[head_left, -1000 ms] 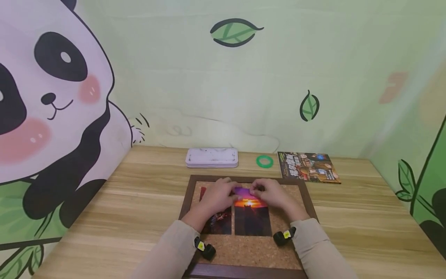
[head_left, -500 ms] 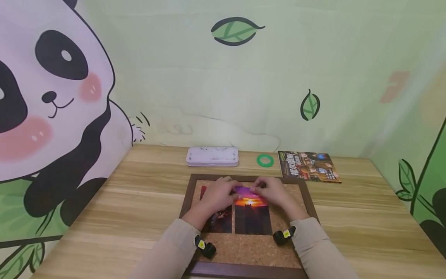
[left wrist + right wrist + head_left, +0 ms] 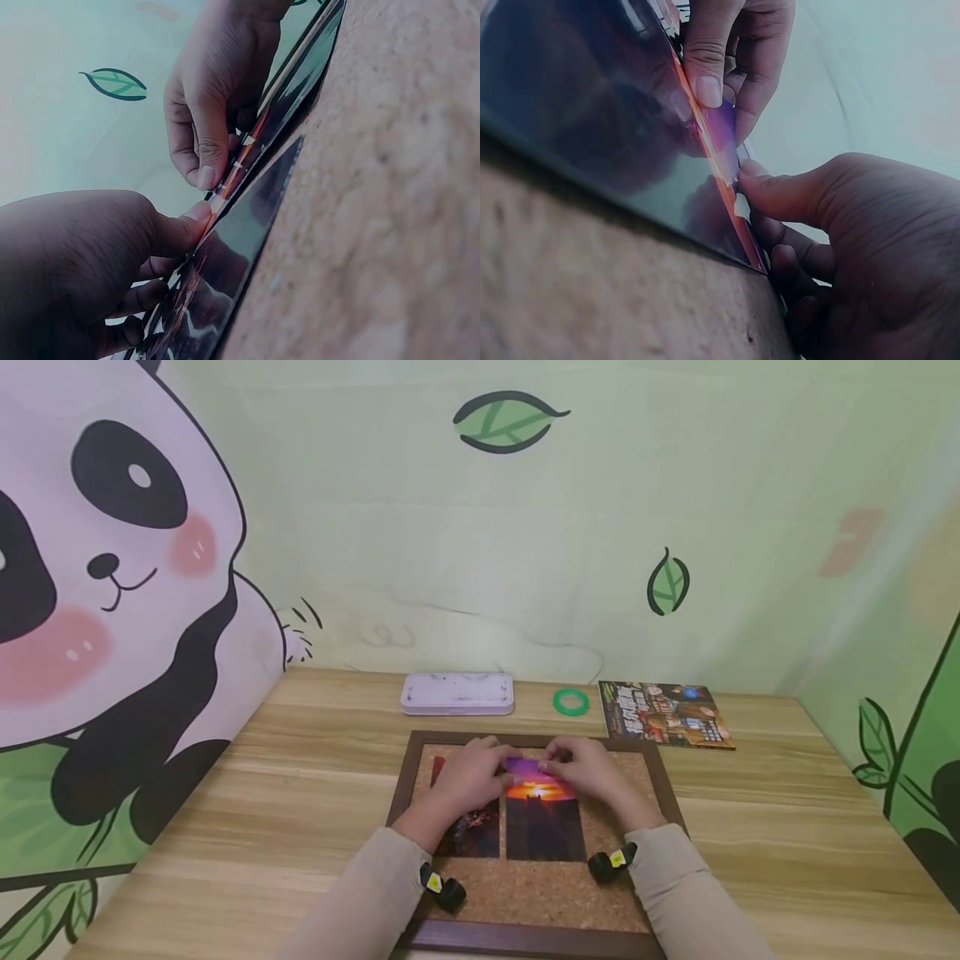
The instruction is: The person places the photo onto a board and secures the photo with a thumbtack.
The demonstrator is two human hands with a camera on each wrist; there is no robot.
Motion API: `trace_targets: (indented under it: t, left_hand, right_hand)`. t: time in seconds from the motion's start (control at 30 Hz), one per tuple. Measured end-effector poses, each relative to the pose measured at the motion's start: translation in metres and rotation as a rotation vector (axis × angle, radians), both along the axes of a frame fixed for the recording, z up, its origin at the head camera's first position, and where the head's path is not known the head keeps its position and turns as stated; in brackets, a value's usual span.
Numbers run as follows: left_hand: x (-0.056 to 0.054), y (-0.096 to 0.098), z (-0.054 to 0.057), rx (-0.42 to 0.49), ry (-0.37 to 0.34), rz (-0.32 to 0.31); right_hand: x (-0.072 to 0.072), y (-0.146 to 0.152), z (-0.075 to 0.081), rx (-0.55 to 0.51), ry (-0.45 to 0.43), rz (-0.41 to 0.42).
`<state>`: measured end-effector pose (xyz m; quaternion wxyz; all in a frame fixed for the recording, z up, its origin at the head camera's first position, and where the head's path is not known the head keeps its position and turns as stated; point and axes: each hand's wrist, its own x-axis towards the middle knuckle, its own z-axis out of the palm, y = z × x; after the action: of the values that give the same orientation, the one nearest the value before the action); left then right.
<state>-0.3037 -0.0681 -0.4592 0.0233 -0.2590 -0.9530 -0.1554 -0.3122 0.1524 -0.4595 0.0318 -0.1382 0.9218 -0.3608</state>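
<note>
A sunset photo [image 3: 543, 831], purple and orange above and dark below, lies on the framed cork board [image 3: 547, 893]. My left hand [image 3: 468, 777] holds its top edge near the left corner, thumb on the picture side in the right wrist view. At the top right part of that edge, my right hand [image 3: 587, 768] pinches with curled fingers. A small pale spot shows by the right thumb [image 3: 780, 191]; whether it is a separate thing is unclear. Beside the sunset photo lies a second, darker photo [image 3: 483, 837], partly hidden under my left hand and forearm.
Behind the board stand a white tin case [image 3: 457, 695], a green ring of tape [image 3: 571, 702] and a booklet [image 3: 666, 715]. All rest on a wood-grain table [image 3: 300, 802]. A printed panda backdrop [image 3: 375, 527] rises behind the table.
Both hands stay at the top edge of the sunset photo, with hardly any movement. The whole head view has shifted up slightly.
</note>
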Motion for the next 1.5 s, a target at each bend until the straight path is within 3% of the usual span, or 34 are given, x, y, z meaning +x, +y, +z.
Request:
trace_targets:
  t: [0.4, 0.97, 1.5]
  left_hand:
    - [-0.0007, 0.0011, -0.0020, -0.005, 0.014, -0.001]
    - [0.0005, 0.0006, -0.0006, -0.004, 0.029, 0.001]
    - [0.0013, 0.0002, 0.0006, -0.001, 0.023, 0.005]
  right_hand:
    - [0.0004, 0.0004, 0.0006, 0.036, 0.002, 0.046]
    - [0.0027, -0.0039, 0.0041, -0.025, -0.075, -0.116]
    - [0.0021, -0.0074, 0.0044, -0.008, -0.055, -0.126]
